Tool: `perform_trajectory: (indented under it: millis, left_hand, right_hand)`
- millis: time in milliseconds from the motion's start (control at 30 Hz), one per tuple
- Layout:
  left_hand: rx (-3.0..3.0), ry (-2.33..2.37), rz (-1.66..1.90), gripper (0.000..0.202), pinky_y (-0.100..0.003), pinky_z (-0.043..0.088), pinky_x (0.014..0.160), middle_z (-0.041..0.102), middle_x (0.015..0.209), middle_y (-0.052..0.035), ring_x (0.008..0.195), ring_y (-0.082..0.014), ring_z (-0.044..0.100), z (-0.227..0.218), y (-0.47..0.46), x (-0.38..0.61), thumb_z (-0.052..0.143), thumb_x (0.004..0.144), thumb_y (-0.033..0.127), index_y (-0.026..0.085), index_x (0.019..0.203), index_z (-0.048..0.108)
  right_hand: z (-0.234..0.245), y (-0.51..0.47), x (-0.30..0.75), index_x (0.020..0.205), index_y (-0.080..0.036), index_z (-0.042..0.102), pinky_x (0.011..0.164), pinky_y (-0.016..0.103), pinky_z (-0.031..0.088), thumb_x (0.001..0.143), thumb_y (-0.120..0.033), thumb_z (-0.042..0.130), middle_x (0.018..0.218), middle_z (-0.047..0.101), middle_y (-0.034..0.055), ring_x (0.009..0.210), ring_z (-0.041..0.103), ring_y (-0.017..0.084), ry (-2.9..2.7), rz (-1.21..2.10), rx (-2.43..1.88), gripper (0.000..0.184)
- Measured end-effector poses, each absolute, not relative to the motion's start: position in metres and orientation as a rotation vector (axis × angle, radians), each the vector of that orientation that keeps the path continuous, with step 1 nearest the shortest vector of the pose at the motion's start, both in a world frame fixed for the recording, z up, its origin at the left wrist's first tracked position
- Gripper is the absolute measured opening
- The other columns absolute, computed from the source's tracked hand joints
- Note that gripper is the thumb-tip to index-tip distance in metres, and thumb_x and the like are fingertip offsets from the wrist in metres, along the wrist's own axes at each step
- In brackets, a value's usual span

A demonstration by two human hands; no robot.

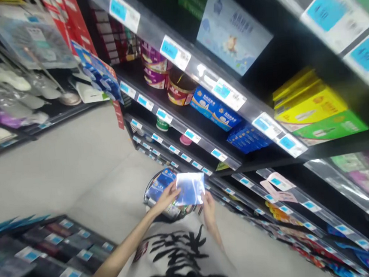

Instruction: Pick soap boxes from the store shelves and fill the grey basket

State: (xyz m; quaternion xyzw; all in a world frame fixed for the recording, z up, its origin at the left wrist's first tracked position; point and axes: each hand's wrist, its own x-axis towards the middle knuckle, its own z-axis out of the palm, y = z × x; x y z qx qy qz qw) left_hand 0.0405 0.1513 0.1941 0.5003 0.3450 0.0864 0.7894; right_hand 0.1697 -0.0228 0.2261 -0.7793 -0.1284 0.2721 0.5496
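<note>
Between my two hands is a flat blue box (190,189), its top washed out by glare so no print is legible. My left hand (167,198) grips its left edge, fingers closed on it. On the opposite side my right hand (207,200) is closed on the right edge. Just beneath and to the left stands a round dark-rimmed basket (145,193) in front of my body. Inside it lie blue packages (162,184) and other goods that the box and my left hand partly hide.
Shelves with price tags (175,53) slant along the right, holding purple tubs (154,65), blue boxes (214,110) and yellow-green boxes (321,111). At left are a rack of hanging utensils (34,82) and a low dark shelf unit (51,245). Pale floor (86,164) runs between.
</note>
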Motion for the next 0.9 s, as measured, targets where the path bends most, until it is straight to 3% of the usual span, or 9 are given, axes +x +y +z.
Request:
perform_trajectory:
  millis: [167,267,367,467,633,733,900]
  left_hand:
    - [0.953,0.705,0.344,0.072,-0.038,0.055,0.094,0.073,0.108,-0.0092,0.105,-0.0270,0.068,0.228,0.145,0.056,0.077,0.076,0.060,0.015,0.131,0.062]
    - [0.872,0.678,0.387,0.068,-0.041,0.054,0.099,0.073,0.118,-0.0122,0.111,-0.0288,0.067,0.231,0.144,0.053,0.074,0.079,0.055,0.016,0.133,0.062]
    - [0.911,0.650,0.407,0.061,-0.045,0.050,0.107,0.071,0.125,-0.0140,0.120,-0.0314,0.065,0.234,0.147,0.047,0.077,0.076,0.045,0.015,0.127,0.065]
    - [0.974,0.650,0.452,0.054,-0.049,0.049,0.109,0.072,0.125,-0.0153,0.125,-0.0343,0.062,0.237,0.152,0.040,0.075,0.079,0.045,0.015,0.123,0.068]
    - [0.974,0.690,0.526,0.061,-0.051,0.049,0.110,0.069,0.131,-0.0160,0.130,-0.0352,0.059,0.236,0.158,0.032,0.070,0.084,0.053,0.017,0.133,0.064]
    - [0.978,0.684,0.562,0.069,-0.048,0.045,0.115,0.066,0.138,-0.0138,0.132,-0.0333,0.058,0.230,0.163,0.026,0.074,0.079,0.052,0.017,0.138,0.061]
    - [1.047,0.759,0.414,0.084,-0.048,0.052,0.109,0.065,0.140,-0.0144,0.125,-0.0344,0.062,0.231,0.167,0.013,0.072,0.079,0.062,0.013,0.146,0.056]
  right_hand:
    - [0.264,-0.014,0.168,0.113,-0.018,0.066,0.060,0.031,0.054,0.083,-0.062,0.069,0.086,0.070,0.0053,0.059,0.056,0.014,-0.135,0.583,-1.669,0.053]
    - [0.281,-0.012,0.170,0.107,-0.019,0.071,0.078,0.037,0.059,0.079,-0.051,0.079,0.099,0.073,0.0084,0.079,0.067,0.019,-0.285,0.512,-1.656,0.044]
    - [0.303,-0.013,0.168,0.101,-0.023,0.078,0.090,0.043,0.058,0.078,-0.041,0.084,0.104,0.074,0.0091,0.098,0.069,0.025,-0.584,0.408,-1.706,0.030]
    - [0.324,-0.009,0.160,0.103,-0.029,0.081,0.095,0.049,0.056,0.084,-0.034,0.081,0.106,0.077,0.0081,0.102,0.069,0.027,-0.935,0.402,-1.756,0.020]
    - [0.335,0.006,0.144,0.108,-0.033,0.080,0.099,0.049,0.054,0.088,-0.028,0.078,0.109,0.078,0.0062,0.105,0.069,0.027,-1.106,0.408,-1.742,0.021]
    - [0.330,0.013,0.141,0.105,-0.027,0.079,0.092,0.043,0.057,0.086,-0.032,0.079,0.108,0.076,0.0080,0.100,0.070,0.024,-0.963,0.399,-1.794,0.020]
    - [0.322,0.015,0.151,0.110,-0.023,0.068,0.056,0.026,0.054,0.079,-0.049,0.082,0.084,0.070,0.0012,0.064,0.065,0.014,-0.552,0.634,-1.760,0.043]
